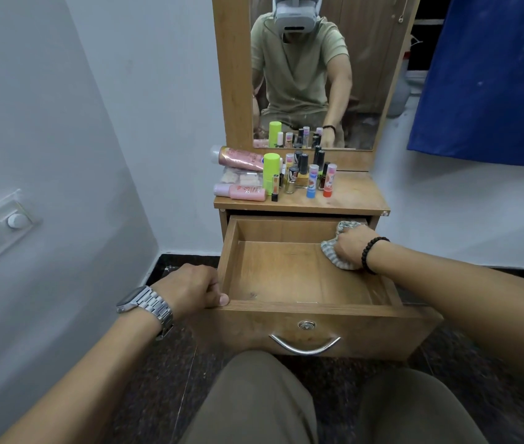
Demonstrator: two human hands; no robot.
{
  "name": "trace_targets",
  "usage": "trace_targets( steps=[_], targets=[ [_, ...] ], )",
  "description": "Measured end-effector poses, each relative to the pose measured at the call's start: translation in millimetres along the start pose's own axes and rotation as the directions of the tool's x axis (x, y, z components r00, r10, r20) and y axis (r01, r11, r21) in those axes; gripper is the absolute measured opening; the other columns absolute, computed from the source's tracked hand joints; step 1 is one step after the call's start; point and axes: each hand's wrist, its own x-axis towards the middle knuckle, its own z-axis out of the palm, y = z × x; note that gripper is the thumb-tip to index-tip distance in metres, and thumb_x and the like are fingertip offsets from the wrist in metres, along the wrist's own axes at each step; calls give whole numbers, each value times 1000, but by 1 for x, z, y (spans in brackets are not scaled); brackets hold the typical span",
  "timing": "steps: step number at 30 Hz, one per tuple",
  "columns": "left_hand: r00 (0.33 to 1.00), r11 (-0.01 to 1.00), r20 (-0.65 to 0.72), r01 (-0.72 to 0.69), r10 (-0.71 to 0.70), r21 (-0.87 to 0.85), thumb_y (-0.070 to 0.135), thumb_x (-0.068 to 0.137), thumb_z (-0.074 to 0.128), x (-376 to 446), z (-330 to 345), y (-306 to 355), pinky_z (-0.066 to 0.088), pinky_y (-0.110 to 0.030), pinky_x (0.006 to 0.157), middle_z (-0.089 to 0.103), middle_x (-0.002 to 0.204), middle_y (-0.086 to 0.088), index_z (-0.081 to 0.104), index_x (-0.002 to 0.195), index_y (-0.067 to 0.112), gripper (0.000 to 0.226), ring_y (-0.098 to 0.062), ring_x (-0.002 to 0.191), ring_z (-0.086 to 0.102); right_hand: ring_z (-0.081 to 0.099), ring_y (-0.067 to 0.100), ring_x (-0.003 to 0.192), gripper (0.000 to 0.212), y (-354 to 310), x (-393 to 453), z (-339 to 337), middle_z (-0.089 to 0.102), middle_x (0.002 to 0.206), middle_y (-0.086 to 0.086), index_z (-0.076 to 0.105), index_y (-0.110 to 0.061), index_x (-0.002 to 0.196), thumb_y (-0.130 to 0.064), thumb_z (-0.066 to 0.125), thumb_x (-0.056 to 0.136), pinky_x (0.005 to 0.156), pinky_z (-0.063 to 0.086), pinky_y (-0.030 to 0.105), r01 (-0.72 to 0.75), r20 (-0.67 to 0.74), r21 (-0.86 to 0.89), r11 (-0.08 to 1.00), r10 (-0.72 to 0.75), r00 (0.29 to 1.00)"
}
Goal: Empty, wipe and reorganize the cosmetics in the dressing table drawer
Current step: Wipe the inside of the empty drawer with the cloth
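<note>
2 hands | left hand [190,288] grips drawer [286,277] corner | right hand [352,246] clutches cloth [334,254] inside drawer

Both hands [190,288] [352,246] forward, fingers [219,294] curled

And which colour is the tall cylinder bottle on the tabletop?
Lime green bottle, clearest in the head view.

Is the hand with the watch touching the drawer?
Touching. The head view shows the left hand gripping the front left corner of the open drawer, its thumb lying on the rim and its fingers curled over the side, with no gap between them.
</note>
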Motion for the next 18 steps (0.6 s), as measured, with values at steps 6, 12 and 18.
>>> trace_targets(
  steps=[6,12,18],
  targets=[
    [1000,1000,12,-15,15,3,41,89,62,1,0,1,34,-21,57,59,80,7,59,85,18,23,-8,73,53,45,21,124,30,1,16,-2,53,132,-2,53,-22,127,-22,48,97,99,39,34,143,-519,28,989,-108,848],
    [997,998,52,-62,62,-1,36,92,58,0,-1,3,31,-19,56,53,76,12,51,76,30,19,-1,69,47,49,19,117,23,17,5,12,60,124,-3,62,-24,116,-28,52,96,95,34,34,47,-127,-79,996,-57,990],
    [995,997,65,-77,79,-26,34,92,60,2,0,1,30,-16,57,51,76,14,50,73,32,21,0,70,46,45,22,123,35,5,9,5,58,127,3,59,-20,120,-35,62,89,99,36,38,-16,107,-73,997,24,994]
  ],
)
